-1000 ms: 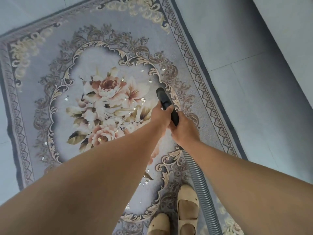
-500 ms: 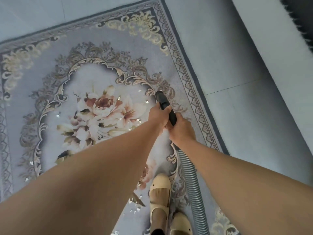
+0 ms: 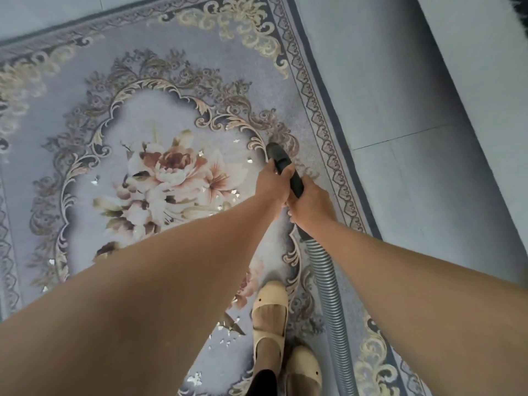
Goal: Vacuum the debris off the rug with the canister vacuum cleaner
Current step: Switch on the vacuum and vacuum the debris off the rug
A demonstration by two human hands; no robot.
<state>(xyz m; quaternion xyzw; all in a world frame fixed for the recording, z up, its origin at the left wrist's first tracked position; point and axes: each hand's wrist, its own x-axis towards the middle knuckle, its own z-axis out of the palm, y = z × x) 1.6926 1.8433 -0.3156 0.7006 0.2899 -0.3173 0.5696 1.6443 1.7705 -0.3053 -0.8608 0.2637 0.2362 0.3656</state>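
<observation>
Left hand [image 3: 271, 185] and right hand [image 3: 310, 204] wrapped round black plastic vacuum nozzle [image 3: 281, 161], tip at grey floral rug [image 3: 171, 81]; shiny debris flecks [image 3: 249, 160] left of nozzle, beige shoes [image 3: 270, 298] behind, pale tiled floor [image 3: 400, 110] right.

The floor [image 3: 385, 81] is big pale grey tiles, a little shiny. A thin dark line [image 3: 405, 136] runs between two tiles. Along the right lies a lighter strip [image 3: 485, 110] (step or wall, hard to tell). A dark fuzzy edge [image 3: 518, 8] shows in the top right corner.
</observation>
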